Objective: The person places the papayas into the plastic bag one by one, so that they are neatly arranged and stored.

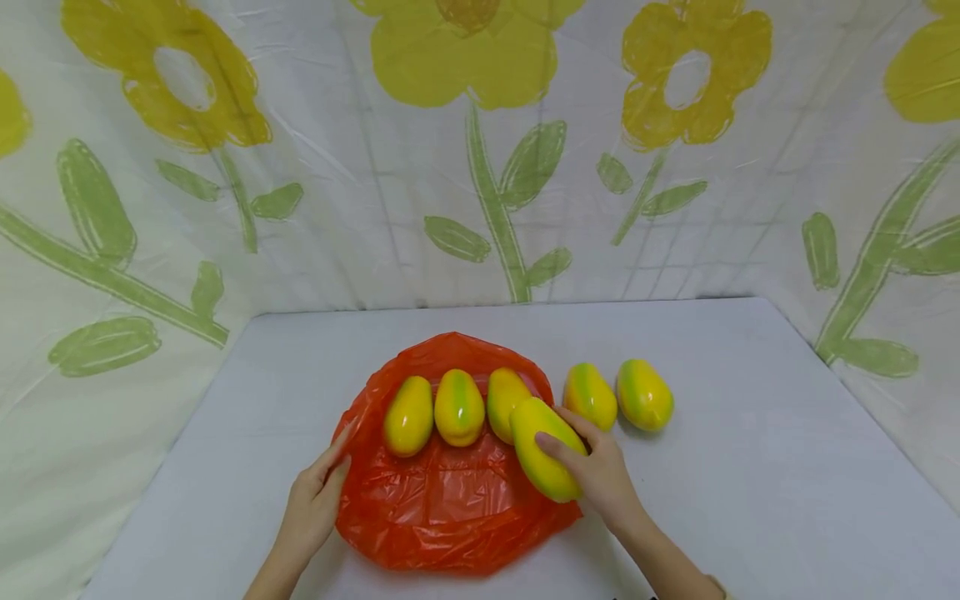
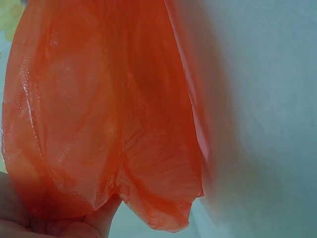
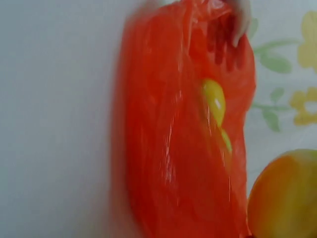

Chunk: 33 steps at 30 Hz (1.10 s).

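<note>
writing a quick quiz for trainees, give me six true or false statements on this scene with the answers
1. The left hand holds the edge of a red bag. True.
2. The bag is tied closed. False: its mouth is open.
3. The right hand grips a yellow fruit. True.
4. That fruit is at the bag's left side. False: it is at the right side.
5. Two fruits lie on the table right of the bag. True.
6. Five fruits lie inside the bag. False: three fruits do.
</note>
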{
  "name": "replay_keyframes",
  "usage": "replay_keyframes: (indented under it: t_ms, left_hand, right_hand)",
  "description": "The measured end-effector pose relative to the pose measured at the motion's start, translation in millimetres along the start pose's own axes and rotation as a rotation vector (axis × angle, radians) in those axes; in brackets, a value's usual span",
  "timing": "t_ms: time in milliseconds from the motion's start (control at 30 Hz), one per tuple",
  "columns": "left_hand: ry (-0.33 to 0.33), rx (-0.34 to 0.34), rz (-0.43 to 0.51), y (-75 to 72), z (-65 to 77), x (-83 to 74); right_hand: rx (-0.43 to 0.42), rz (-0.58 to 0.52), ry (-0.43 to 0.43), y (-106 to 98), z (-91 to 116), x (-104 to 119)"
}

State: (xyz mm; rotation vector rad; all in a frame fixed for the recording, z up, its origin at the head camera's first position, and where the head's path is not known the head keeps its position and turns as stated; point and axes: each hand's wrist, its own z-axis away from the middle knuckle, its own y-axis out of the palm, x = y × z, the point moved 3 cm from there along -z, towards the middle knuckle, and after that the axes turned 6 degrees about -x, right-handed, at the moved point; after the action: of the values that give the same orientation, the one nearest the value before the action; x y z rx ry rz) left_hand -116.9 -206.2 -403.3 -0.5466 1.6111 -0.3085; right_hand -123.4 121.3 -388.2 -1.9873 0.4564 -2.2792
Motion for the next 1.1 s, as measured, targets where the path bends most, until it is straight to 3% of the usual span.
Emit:
replay_keyframes:
  t_ms: [267,567,867,1100]
  left_hand:
    - [0.007,0.003,-0.009,0.0,-0.4,0.5]
    - [-0.009,0.003,0.002,-0.2,0.9,-0.5]
    - [0.000,-0.009,0.010,1.7,1.0,-1.2]
    - [-0.043,0.012,-0.001,-0.5,0.8,0.0]
  right_hand:
    - [0.065,-0.051,-0.031,32.7,12.3,10.7]
    - [0.263,-0.169,0.116,80.0,17.6,4.4]
    - [0.269,-0.242,0.211,112.4,19.5,2.8]
    - [0.244,-0.259,0.287,132.9,21.1,-2.7]
